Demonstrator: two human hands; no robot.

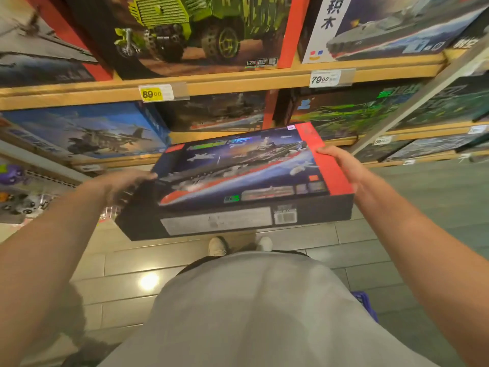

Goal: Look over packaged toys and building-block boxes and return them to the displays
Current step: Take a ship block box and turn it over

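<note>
I hold a large flat building-block box [238,181] in front of me, picture side up, showing an aircraft carrier with a red band on its right end. My left hand [124,185] grips the box's left end, thumb on top near the far corner. My right hand [341,165] grips the right end over the red band, thumb on the top face. The box hovers just in front of the lower wooden shelf [238,140], tilted slightly, with its barcode side facing me.
Wooden shelves carry more block boxes: a green truck box [190,33], a grey ship box [383,30], a blue helicopter box [87,133]. Price tags read 89.00 [156,93] and 79.00 [326,78]. Small toys [18,192] hang at left. Tiled floor and my shoes [239,246] lie below.
</note>
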